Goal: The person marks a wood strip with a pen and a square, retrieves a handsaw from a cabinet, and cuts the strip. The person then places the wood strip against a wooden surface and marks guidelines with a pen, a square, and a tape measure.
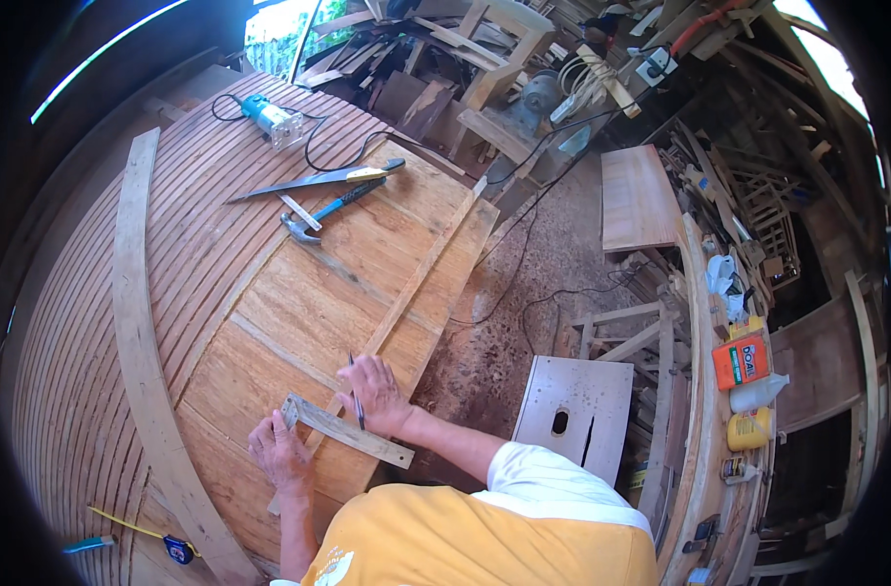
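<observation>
My left hand (281,457) is closed on the corner end of a wooden try square (353,435), whose pale arm lies across a long narrow wood strip (421,273). The strip runs lengthwise over a wide wooden panel (299,303). In my right hand (375,396) is a thin dark pencil (356,391), its lower end by the square's edge. The fingertips of my left hand are partly hidden against the wood.
Farther up the bench lie a handsaw (318,179), a claw hammer (333,208) and a corded teal power tool (273,121). A long curved board (138,264) and a tape measure (179,550) are at left. Bottles and an orange container (741,362) line the right-hand ledge.
</observation>
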`<state>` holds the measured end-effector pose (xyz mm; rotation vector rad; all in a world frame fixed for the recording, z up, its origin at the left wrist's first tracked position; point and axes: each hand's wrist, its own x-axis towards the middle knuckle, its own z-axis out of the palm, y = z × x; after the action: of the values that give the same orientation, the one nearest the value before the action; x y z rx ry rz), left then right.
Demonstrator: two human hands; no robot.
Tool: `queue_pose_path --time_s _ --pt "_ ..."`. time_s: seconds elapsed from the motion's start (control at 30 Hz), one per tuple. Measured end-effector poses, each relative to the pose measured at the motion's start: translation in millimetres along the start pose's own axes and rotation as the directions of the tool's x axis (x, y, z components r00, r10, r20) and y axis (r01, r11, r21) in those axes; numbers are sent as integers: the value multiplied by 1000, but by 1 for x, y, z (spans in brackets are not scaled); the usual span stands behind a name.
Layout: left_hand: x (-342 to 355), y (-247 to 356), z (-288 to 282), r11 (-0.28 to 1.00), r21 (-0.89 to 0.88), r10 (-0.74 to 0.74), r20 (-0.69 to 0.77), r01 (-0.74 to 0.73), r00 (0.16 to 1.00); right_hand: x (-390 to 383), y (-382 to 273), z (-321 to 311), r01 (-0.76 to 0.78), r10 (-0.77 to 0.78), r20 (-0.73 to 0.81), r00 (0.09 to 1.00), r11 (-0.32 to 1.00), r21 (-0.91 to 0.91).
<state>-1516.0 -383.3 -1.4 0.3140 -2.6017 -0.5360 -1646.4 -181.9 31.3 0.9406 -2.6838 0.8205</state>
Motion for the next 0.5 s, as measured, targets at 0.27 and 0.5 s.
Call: queue_pose_path --time_s 0.27,0.5 --pt "1 7 -8 992 -103 70 22 -67 997 16 31 23 48 -50 -14 999 991 -125" --pt "-4 16 -10 983 -145 119 34 -113 992 18 32 23 36 -42 -49 998 991 -132"
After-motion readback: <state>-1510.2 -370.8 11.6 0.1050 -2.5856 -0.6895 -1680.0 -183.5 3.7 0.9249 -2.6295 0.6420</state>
